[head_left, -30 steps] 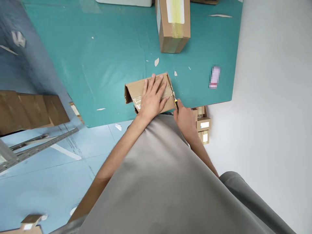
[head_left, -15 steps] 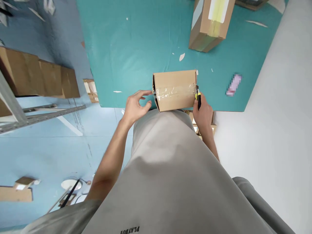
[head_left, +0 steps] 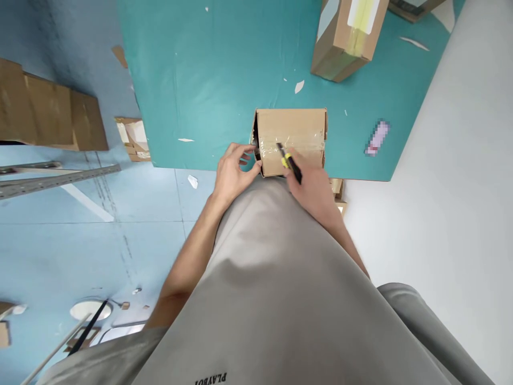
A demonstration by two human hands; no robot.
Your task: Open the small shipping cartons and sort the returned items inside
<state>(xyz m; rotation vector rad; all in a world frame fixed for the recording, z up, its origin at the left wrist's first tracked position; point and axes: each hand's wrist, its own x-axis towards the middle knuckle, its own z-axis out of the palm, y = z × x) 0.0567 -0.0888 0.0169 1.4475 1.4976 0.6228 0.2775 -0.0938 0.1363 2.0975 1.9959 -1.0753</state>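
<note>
A small cardboard box (head_left: pixel 296 128) with clear tape across its top sits at the near edge of the teal table (head_left: pixel 224 75). My right hand (head_left: pixel 315 187) grips a yellow and black utility knife (head_left: pixel 289 162), whose tip rests on the taped seam. My left hand (head_left: pixel 232 171) is at the box's left end, fingers curled against the open flap there.
A taller taped cardboard box (head_left: pixel 347 37) stands at the table's far right. Flattened cardboard (head_left: pixel 48 112) lies on the blue floor at left, beside a metal rail (head_left: pixel 52 179). Small boxes (head_left: pixel 339 195) sit under the table edge. Paper scraps dot the tabletop.
My right hand has moved the knife from the box's right end onto the taped top. My left hand left the top of the box and went to its left end.
</note>
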